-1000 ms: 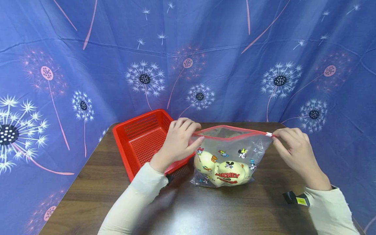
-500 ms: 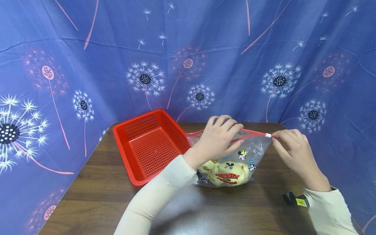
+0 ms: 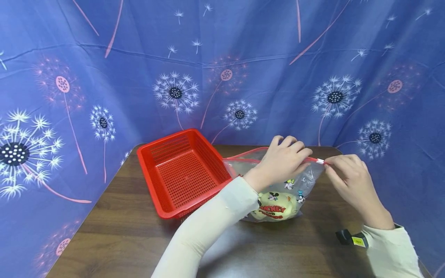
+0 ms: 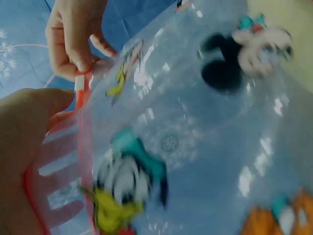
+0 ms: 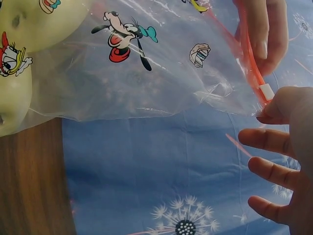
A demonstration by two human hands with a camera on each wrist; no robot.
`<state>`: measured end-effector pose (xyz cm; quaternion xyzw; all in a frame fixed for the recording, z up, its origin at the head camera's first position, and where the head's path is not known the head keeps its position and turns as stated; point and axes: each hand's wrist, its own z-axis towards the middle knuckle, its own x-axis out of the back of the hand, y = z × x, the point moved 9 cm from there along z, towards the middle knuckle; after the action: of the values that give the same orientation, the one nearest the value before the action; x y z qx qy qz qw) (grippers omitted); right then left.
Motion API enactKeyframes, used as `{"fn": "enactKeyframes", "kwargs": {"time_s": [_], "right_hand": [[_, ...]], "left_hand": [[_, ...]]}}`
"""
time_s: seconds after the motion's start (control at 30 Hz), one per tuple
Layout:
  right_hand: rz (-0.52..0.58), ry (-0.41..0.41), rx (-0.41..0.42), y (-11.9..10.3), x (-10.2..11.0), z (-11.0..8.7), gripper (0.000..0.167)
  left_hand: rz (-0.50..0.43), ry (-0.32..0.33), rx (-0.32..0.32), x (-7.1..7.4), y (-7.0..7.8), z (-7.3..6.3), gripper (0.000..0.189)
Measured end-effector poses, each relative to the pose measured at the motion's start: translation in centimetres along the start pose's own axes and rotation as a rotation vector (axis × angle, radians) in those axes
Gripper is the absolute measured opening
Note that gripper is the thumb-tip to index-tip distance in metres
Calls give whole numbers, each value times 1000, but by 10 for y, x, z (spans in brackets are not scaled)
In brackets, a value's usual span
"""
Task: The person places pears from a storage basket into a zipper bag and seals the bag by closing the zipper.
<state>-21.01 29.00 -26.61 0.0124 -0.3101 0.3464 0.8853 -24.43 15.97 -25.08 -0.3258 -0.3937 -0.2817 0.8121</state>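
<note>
A clear zip bag (image 3: 313,174) with a red top edge and cartoon prints sits on the table, its mouth partly parted on the left. Pale yellow round things (image 5: 49,22) with small dark dimples fill its lower part. My left hand (image 3: 283,160) pinches the red zip edge close to the white slider (image 3: 320,161), thumb in front and fingers behind. It covers part of the bag in the head view. My right hand (image 3: 351,179) pinches the bag's top right corner right beside the slider; its other fingers (image 5: 274,174) are spread apart.
A red plastic basket (image 3: 153,185) with perforated sides stands left of the bag, close to its left edge. The brown wooden table (image 3: 114,231) ends at a blue dandelion-print curtain (image 3: 139,69) behind. A black strap with a yellow label (image 3: 358,241) is at the right wrist.
My left hand has moved right along the red zip edge, from the bag's left corner to near the slider. My right hand keeps its pinch at the right corner.
</note>
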Motion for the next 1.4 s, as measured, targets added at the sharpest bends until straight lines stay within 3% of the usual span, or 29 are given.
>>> {"fn": "enactKeyframes", "kwargs": {"time_s": [0.23, 0.57, 0.83, 1.13, 1.4], "right_hand": [[17, 0, 7, 0, 0, -1, 16], [13, -7, 13, 1, -1, -2, 16], [-23, 20, 48, -2, -4, -1, 16], [-83, 89, 82, -10, -5, 1, 52], [-112, 115, 59, -10, -3, -1, 54]], "left_hand": [[-74, -21, -6, -6, 12, 13, 31], [-42, -37, -8, -14, 15, 18, 27], [-7, -8, -17, -13, 14, 13, 26], [-14, 107, -47, -7, 9, 2, 26], [-48, 132, -48, -3, 1, -11, 23]]}}
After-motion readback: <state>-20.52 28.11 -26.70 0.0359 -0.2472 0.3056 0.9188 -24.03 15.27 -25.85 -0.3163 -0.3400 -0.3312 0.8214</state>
